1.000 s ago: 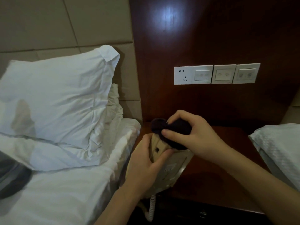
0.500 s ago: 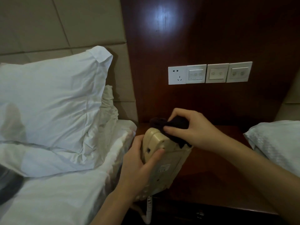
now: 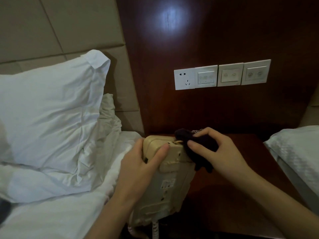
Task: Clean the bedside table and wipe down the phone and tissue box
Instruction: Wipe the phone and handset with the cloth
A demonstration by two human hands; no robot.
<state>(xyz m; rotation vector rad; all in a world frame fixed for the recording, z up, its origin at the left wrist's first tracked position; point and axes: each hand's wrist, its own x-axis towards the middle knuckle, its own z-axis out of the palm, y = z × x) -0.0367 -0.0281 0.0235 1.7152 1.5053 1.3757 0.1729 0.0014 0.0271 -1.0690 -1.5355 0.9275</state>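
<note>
A beige phone (image 3: 165,183) is tilted up with its underside toward me, above the dark wooden bedside table (image 3: 229,200). My left hand (image 3: 138,168) grips the phone's upper left edge, thumb across its back. My right hand (image 3: 217,152) holds a dark cloth (image 3: 195,144) and presses it on the phone's upper right corner. The phone's coiled cord (image 3: 155,230) hangs below. No tissue box shows in view.
A white pillow (image 3: 51,118) and bedding lie on the bed to the left. Another white pillow (image 3: 296,157) is at the right edge. A socket and switch panel (image 3: 222,75) sits on the dark wood wall behind the table.
The cloth in my right hand has slid from the phone's top to its upper right corner. My left hand turned the phone so more of its back shows.
</note>
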